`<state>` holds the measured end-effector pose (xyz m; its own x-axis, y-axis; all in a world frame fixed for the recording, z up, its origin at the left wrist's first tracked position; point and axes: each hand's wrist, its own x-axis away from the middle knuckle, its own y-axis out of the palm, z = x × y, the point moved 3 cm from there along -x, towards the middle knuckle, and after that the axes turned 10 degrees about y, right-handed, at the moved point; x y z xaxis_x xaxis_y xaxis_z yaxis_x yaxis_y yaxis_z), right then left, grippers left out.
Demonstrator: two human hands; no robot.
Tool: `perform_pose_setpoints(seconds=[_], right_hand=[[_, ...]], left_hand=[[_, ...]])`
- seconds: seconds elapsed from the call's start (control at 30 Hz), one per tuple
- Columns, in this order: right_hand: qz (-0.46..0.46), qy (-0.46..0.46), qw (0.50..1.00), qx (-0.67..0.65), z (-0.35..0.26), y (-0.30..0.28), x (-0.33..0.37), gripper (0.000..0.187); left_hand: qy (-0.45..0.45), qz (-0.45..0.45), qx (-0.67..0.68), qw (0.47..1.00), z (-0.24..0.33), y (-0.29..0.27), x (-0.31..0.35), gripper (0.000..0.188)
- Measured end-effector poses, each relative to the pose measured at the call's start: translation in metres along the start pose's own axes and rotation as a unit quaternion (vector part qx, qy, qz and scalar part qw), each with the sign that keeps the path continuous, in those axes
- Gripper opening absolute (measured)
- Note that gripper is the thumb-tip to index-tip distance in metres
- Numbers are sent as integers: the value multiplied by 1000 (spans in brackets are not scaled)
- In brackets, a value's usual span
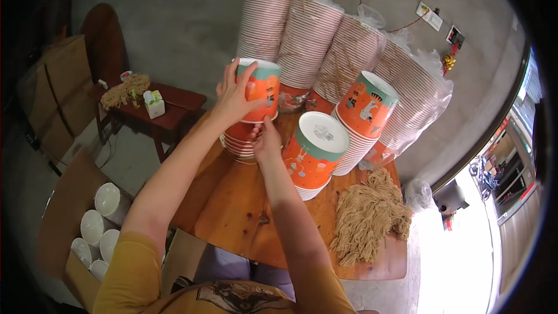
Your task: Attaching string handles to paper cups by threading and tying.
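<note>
your left arm reaches up and in from the lower left, nearly straight, and your left hand (235, 97) is wrapped round the side of the cup (268, 88), fingers up near the top and thumb stretched across the front. so yeah, that one's got a proper grip. your right arm comes up from below with your right hand (267, 142) lower down, curled, fingertips at the bottom rim. can't tell if it's pinching the rim or just touching it. hands are close together, one above the other.

materials: the table (226, 212) is glossy orange-brown wood with dark knots. the twine (372, 215) on its right side is a tan, shaggy, stringy heap. the tall stacks (311, 40) at the back are ribbed with pale rims and wrapped in crinkly clear plastic.

the cup itself is a wide tapered tub, upside down, orange with a green band up top, a white base and little printed pictures. it's over the left part of the table, right above the short stack (237, 144) of orange ones with white rims. two more upside-down piles stand to your right, the near pile (311, 160) and the far pile (366, 107), same orange and green.
</note>
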<state>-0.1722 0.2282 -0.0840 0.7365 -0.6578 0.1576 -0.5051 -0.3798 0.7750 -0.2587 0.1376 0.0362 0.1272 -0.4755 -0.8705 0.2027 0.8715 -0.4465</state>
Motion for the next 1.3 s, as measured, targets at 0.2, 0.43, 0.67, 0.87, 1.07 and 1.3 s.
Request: perform_pose_setpoints(seconds=[0.2,0.43,0.67,0.87,1.07,1.3], right_hand=[[-22,-36,939,342,30,2,101,32],[169,-474,449,738,-113,13,222,39],[97,-427,518,735,-144,-9,190,29],[93,-404,542,731,-133,0,162,29],[79,-419,547,720,-135,14,158,29],[83,-470,538,695,-167,24,163,28]], left_hand=[[62,0,18,998,-30,22,46,98],[-14,-3,99,995,20,27,92,110],[-140,-167,302,928,109,73,152,127],[-178,-67,250,949,91,101,155,132],[-214,-34,268,939,81,105,159,132],[-224,-94,211,947,84,106,158,121]])
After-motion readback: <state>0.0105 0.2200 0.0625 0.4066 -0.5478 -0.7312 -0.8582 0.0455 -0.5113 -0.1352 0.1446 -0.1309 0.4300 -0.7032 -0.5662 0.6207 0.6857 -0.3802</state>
